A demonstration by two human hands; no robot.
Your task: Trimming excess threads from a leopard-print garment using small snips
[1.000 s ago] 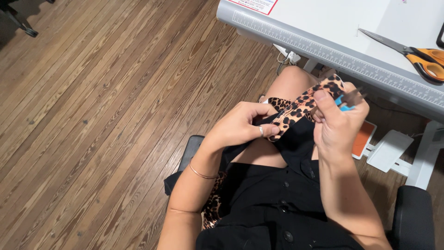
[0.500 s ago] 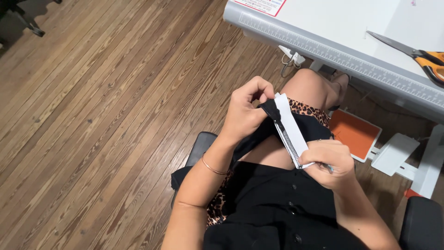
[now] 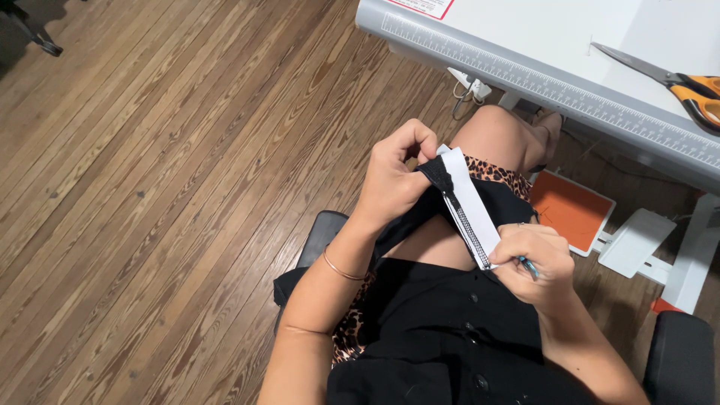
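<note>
A white zipper tape with dark teeth is stretched over black fabric above my lap. My left hand pinches the upper end of the zipper and fabric. My right hand grips the lower end and also holds a small blue tool, mostly hidden in the fingers. Leopard-print fabric shows at the edge under the black cloth and again beside my hip.
A white table with a ruler edge runs across the top right, with orange-handled scissors on it. An orange foot pedal and white table legs stand on the wood floor. A black chair armrest is at right.
The piece was turned over from its leopard-print side to show the white zipper tape on black. My right hand dropped lower toward my lap; the view shifted slightly.
</note>
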